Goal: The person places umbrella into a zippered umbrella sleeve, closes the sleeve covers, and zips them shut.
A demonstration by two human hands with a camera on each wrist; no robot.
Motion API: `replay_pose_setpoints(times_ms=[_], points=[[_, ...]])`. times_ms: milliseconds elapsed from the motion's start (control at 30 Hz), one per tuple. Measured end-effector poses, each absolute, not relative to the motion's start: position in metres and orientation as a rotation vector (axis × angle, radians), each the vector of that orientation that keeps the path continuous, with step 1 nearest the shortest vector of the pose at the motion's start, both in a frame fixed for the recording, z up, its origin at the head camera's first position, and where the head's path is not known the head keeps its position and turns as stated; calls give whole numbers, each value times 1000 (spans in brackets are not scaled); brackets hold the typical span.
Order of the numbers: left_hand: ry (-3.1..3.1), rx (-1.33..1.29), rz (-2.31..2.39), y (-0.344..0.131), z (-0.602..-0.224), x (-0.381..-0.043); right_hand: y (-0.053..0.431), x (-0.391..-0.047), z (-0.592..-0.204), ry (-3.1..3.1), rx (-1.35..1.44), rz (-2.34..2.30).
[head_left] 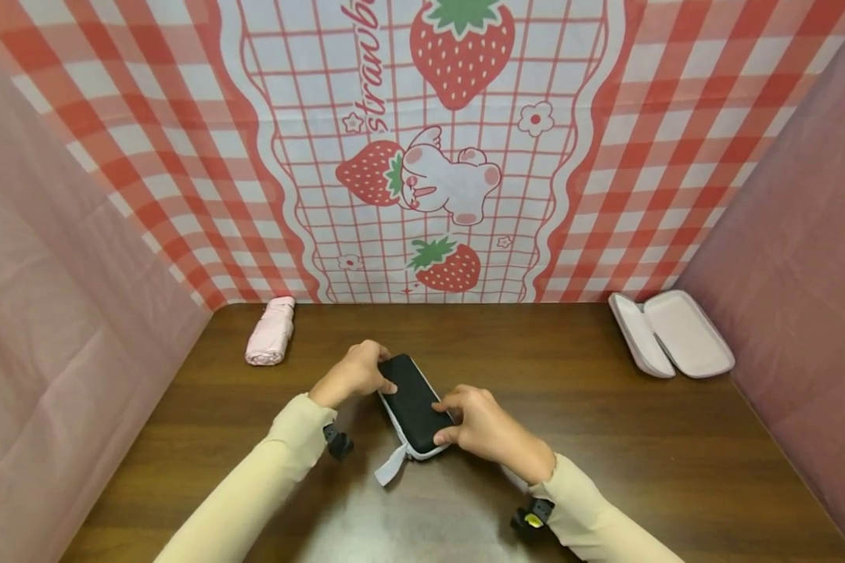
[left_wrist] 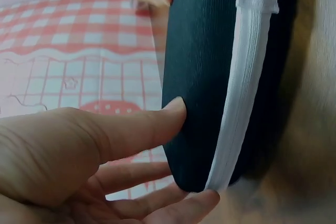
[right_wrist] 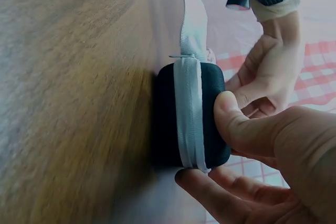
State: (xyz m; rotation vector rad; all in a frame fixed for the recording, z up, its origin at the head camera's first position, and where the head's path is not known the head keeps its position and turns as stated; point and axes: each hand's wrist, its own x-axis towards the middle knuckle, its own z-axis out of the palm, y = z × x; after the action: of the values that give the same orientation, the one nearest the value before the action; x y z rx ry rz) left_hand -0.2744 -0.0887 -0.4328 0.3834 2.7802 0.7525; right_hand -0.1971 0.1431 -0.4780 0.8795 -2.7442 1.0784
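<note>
A black zip case (head_left: pixel 415 403) with a pale grey zip band lies slantwise on the table. From its near end sticks out a grey fabric tab (head_left: pixel 391 466). My left hand (head_left: pixel 357 371) grips the far left end, its thumb on the black top in the left wrist view. Around the near right end, my right hand (head_left: pixel 482 423) has its thumb on top and fingers at the side. The right wrist view shows the zip band (right_wrist: pixel 190 114) running round the end of the case, joined along the stretch that shows. Any contents are hidden.
A rolled pale pink cloth (head_left: pixel 271 331) lies at the back left of the brown wooden table (head_left: pixel 535 344). Back right, a whitish case (head_left: pixel 688 333) lies spread in two halves. Checked strawberry fabric (head_left: pixel 458 195) hangs behind, with pink cloth walls on both sides.
</note>
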Motion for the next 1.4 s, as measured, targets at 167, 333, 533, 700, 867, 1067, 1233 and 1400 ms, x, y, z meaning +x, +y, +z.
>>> replay_pose_setpoints(times_ms=[167,333,533,700,867,1067,1233,1400], points=[[2780,370,684,-91,-432,-285,133,-201,-480,-2732,841,1071],[2789,375,603,-89,-429,-297,123,-205,-481,-2736,791,1050],[2780,333,562,-86,-425,-310,111,-213,-480,-2758,742,1044],[2770,297,597,-88,-425,-319,103,-220,-478,-2779,721,1038],[2780,245,600,-92,-428,-329,95,-227,-477,-2793,705,1059],[2787,208,667,-93,-430,-337,87,-236,-475,-2807,691,1065],[2797,206,684,-97,-428,-343,78,-245,-475,-2830,641,1092],[2816,240,614,-103,-429,-351,70,-255,-475,-2840,623,1093]])
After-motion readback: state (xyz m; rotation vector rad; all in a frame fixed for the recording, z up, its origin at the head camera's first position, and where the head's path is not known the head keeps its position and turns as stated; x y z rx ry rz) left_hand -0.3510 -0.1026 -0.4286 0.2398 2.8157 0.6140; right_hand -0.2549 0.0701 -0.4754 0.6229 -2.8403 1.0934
